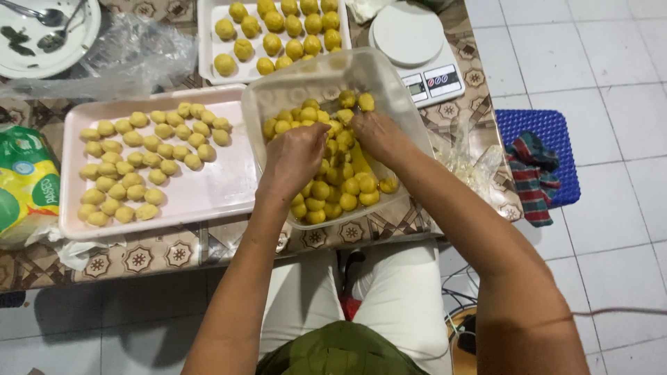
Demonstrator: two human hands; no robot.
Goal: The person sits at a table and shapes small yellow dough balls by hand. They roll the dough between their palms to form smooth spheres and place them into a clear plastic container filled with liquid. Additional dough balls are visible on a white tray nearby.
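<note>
Both my hands are down inside a clear plastic tub [389,87] filled with several bright yellow dough balls [347,187]. My left hand [295,156] has its fingers curled among the balls at the tub's left side. My right hand [375,132] reaches in from the right, fingers bent over the balls near the middle. Whether either hand grips a ball is hidden by the fingers. To the left lies a pale pink tray [208,194] with several paler dough pieces [132,167] in rows.
A white tray [208,42] of yellow balls sits at the back, a white kitchen scale [417,52] to its right. A plate with spoons [42,35], crumpled plastic film [132,48] and a green-yellow bag [24,184] are on the left. A blue mat with a checked cloth [535,173] lies on the floor.
</note>
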